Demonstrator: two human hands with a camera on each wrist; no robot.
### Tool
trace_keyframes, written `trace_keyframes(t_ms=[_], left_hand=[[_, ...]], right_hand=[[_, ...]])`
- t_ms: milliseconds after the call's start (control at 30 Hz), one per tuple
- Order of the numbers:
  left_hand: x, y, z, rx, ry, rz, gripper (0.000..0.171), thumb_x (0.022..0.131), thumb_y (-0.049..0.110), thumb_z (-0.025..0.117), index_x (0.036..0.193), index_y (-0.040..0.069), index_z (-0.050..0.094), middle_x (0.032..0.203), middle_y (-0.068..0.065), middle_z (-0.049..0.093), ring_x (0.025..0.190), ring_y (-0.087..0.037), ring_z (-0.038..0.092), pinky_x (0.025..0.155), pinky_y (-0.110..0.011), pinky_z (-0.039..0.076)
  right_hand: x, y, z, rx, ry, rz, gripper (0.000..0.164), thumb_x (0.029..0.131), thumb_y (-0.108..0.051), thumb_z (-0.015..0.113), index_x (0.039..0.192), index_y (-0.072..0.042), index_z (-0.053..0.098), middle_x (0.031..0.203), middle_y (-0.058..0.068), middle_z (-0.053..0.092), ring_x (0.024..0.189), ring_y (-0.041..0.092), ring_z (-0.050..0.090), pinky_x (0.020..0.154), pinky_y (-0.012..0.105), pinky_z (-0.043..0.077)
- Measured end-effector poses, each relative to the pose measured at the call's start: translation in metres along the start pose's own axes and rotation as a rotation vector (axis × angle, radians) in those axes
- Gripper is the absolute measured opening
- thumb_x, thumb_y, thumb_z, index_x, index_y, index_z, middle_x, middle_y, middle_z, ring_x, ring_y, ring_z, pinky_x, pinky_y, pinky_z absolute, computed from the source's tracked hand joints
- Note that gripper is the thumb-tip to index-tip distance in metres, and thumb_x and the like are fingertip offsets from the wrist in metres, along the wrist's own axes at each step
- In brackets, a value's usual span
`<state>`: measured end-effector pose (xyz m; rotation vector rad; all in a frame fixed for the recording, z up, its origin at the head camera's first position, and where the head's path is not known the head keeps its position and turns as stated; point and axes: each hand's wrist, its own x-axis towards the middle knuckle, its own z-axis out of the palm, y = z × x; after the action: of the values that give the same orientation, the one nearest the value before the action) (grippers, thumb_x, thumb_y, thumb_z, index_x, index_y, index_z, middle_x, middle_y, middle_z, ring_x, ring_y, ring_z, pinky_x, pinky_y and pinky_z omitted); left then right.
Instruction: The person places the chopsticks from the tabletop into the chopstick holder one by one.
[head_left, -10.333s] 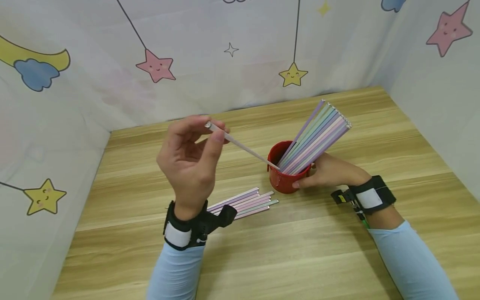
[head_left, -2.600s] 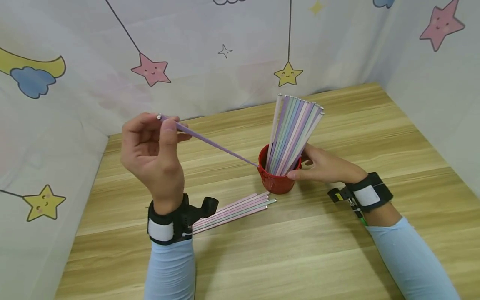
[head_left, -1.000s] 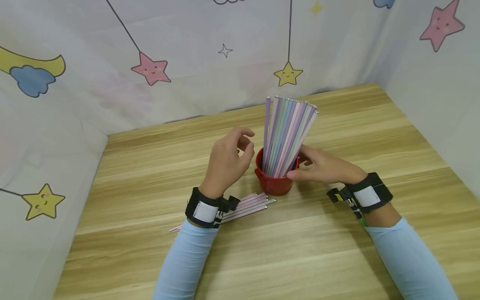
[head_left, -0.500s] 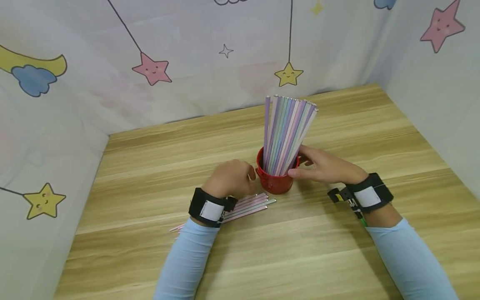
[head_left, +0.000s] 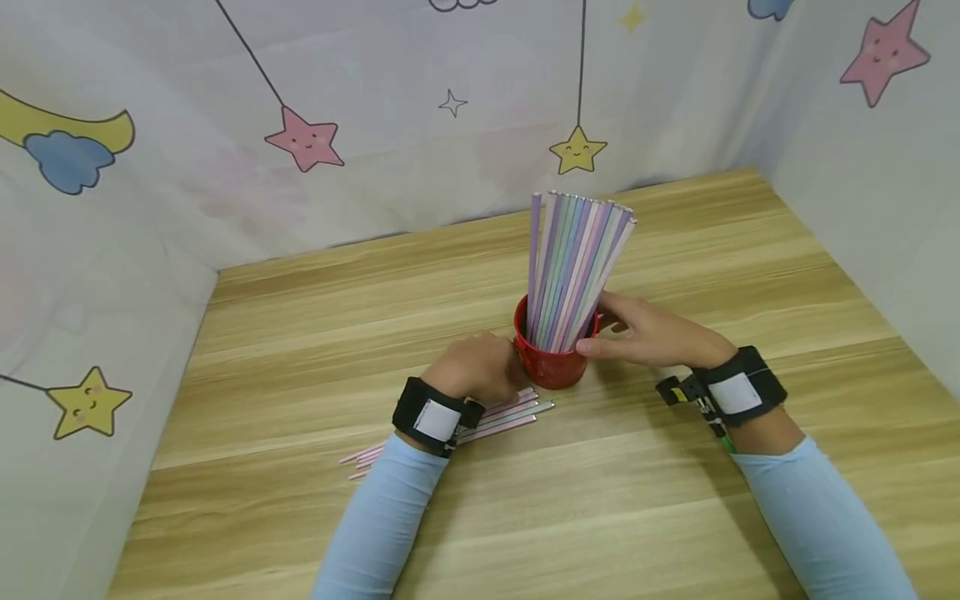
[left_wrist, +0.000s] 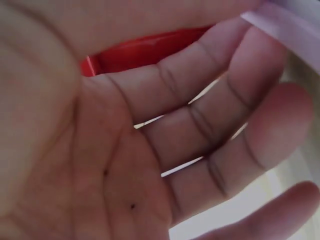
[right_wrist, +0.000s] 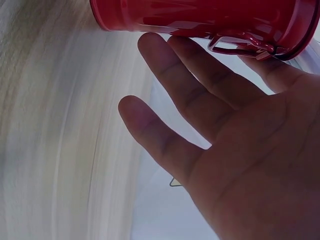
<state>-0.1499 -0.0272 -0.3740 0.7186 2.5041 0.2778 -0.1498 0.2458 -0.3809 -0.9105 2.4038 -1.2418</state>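
A small red bucket stands on the table, holding a leaning bunch of pastel, pencil-like sticks with silvery tips. My right hand holds its right side, thumb at the front rim; the right wrist view shows fingertips against the red wall beside a small metal loop. Just left of the bucket, my left hand is low over the loose sticks, fingers curled down. In the left wrist view, a pale lilac stick lies at the thumb and forefinger tips, which pinch its end. The hand hides the pile's middle.
The wooden table runs back to a white curtain printed with stars and clouds. White side walls close it in at left and right. Both wrists wear black camera straps.
The purple stick that the left hand held earlier now stands in the bucket. That hand has come down from beside the bucket onto the loose sticks. The right hand has stayed at the bucket.
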Motion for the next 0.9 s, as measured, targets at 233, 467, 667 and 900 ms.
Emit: trace_keyframes(t_ms=[233, 467, 667, 900], left_hand=[[-0.015, -0.019, -0.019, -0.092, 0.18, 0.049, 0.006, 0.082, 0.009, 0.071, 0.078, 0.014, 0.073, 0.075, 0.005, 0.061, 0.066, -0.011, 0.054, 0.055, -0.025, 0.044], [-0.057, -0.022, -0.054, -0.168, 0.685, 0.238, 0.007, 0.094, 0.011, 0.07, 0.098, 0.007, 0.074, 0.088, -0.001, 0.072, 0.077, -0.012, 0.067, 0.067, -0.03, 0.057], [-0.092, -0.018, -0.072, -0.215, 1.12, 0.42, 0.01, 0.092, 0.004, 0.073, 0.1, -0.001, 0.073, 0.094, -0.009, 0.074, 0.08, -0.016, 0.071, 0.07, -0.027, 0.059], [-0.11, -0.012, -0.08, -0.485, 1.448, 0.548, 0.007, 0.085, -0.008, 0.074, 0.092, -0.008, 0.073, 0.088, -0.013, 0.073, 0.076, -0.017, 0.07, 0.071, -0.027, 0.059]], right_hand=[[-0.001, 0.0, 0.0, 0.001, -0.012, -0.013, 0.07, 0.099, -0.034, 0.065, 0.154, -0.006, 0.034, 0.142, 0.015, 0.054, 0.122, 0.03, 0.057, 0.1, 0.056, 0.047], [0.0, 0.002, -0.002, 0.013, -0.014, -0.026, 0.069, 0.098, -0.034, 0.065, 0.154, -0.006, 0.034, 0.141, 0.014, 0.054, 0.121, 0.03, 0.057, 0.099, 0.056, 0.048], [0.0, 0.001, -0.002, 0.015, -0.017, -0.026, 0.069, 0.099, -0.033, 0.064, 0.154, -0.005, 0.034, 0.14, 0.015, 0.055, 0.121, 0.031, 0.057, 0.099, 0.056, 0.048], [0.0, 0.002, 0.0, 0.007, -0.012, -0.005, 0.069, 0.099, -0.032, 0.064, 0.154, -0.006, 0.033, 0.141, 0.014, 0.054, 0.121, 0.03, 0.057, 0.1, 0.054, 0.047]])
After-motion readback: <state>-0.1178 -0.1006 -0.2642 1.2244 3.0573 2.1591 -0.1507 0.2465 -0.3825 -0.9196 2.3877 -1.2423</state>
